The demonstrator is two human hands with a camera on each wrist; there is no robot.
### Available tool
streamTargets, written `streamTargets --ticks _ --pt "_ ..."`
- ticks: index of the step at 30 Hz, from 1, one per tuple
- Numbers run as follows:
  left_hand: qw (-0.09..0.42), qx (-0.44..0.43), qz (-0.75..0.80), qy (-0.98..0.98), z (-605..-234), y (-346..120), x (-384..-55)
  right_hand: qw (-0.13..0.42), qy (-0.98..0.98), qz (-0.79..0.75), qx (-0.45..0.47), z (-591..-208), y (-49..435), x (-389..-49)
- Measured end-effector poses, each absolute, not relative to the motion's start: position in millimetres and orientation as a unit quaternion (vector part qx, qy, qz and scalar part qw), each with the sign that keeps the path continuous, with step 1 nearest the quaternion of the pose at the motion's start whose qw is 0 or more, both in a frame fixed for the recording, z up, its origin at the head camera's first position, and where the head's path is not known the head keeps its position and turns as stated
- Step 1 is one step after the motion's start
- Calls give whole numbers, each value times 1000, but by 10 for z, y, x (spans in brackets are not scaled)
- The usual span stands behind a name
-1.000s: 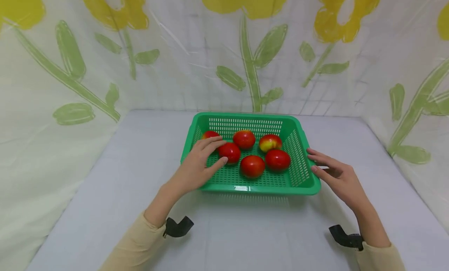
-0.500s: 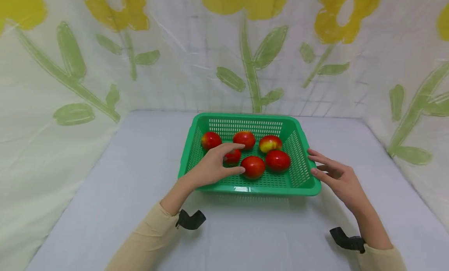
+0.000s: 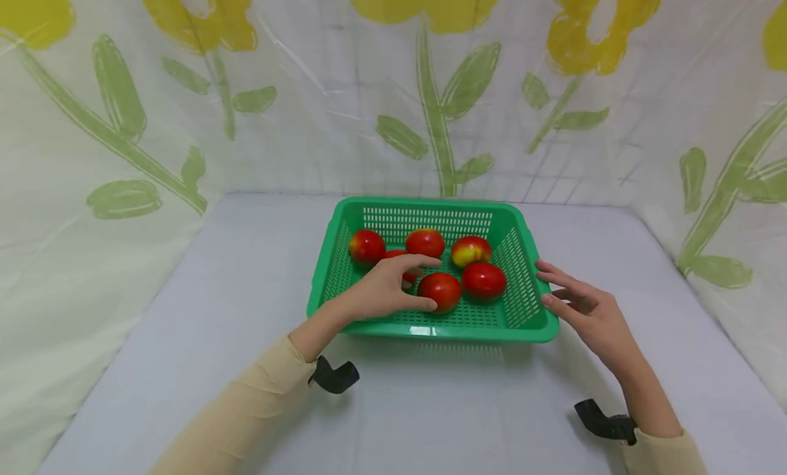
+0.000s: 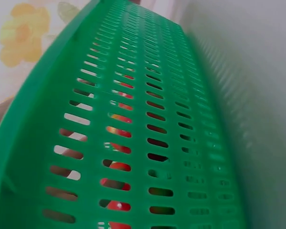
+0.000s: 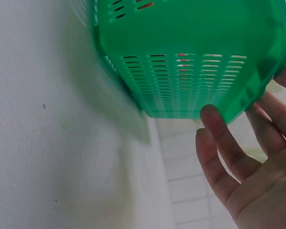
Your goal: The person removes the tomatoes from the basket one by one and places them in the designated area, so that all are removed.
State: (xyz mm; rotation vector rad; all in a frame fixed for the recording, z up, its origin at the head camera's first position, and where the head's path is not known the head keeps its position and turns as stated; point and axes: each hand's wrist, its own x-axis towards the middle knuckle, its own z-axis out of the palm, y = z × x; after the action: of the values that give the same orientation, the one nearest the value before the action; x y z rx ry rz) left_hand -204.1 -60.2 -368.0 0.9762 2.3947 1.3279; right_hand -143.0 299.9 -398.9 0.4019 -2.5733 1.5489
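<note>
The left hand [image 3: 382, 289] reaches over the lower left of the basket, its thumb and forefinger spread to either side of the front red fruit [image 3: 444, 294]; whether the thumb's tip actually meets the skin I can't tell from here. The right hand [image 3: 591, 314] has its fingers loosely bent against the outside of the right rim of the green plastic basket [image 3: 486, 334], which sits mid-frame on the pale surface [image 3: 424, 406].

If that front fruit is to be gripped, I'd bring the fingers down past its widest part before squeezing, since it is smooth and shiny and would probably roll from a high pinch. The fruit just to its right [image 3: 484, 281] sits so near that a sideways nudge would likely shift both. The right hand's light touch seems enough to steady the basket.

Behind the left hand another fruit [image 3: 396, 253] is mostly covered, with only some red showing. Farther back are a red one at left [image 3: 367, 247], one at centre [image 3: 425, 242] and a red-and-yellow one at right [image 3: 471, 251]; tomatoes or nectarines, I couldn't swear to which. The left wrist view is nearly all slotted basket wall, with mere slivers of red behind it, so that hand's grasp is hidden there.
</note>
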Motion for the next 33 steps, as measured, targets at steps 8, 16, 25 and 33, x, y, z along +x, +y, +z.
streamTargets --ticks 8,16,25,33 --pt "131 337 424 831 -3755 -568 -2118 61 -846 513 134 -4014 2967 -1429" --pt "139 336 399 842 -3766 -509 -2163 70 -844 517 124 -4030 2975 -1421" --pt "163 364 335 854 -3793 -403 -2197 71 -841 521 125 -4020 2952 -1418" --pt "169 373 320 855 -3795 -383 -2177 76 -844 517 121 -4035 2953 -1417"
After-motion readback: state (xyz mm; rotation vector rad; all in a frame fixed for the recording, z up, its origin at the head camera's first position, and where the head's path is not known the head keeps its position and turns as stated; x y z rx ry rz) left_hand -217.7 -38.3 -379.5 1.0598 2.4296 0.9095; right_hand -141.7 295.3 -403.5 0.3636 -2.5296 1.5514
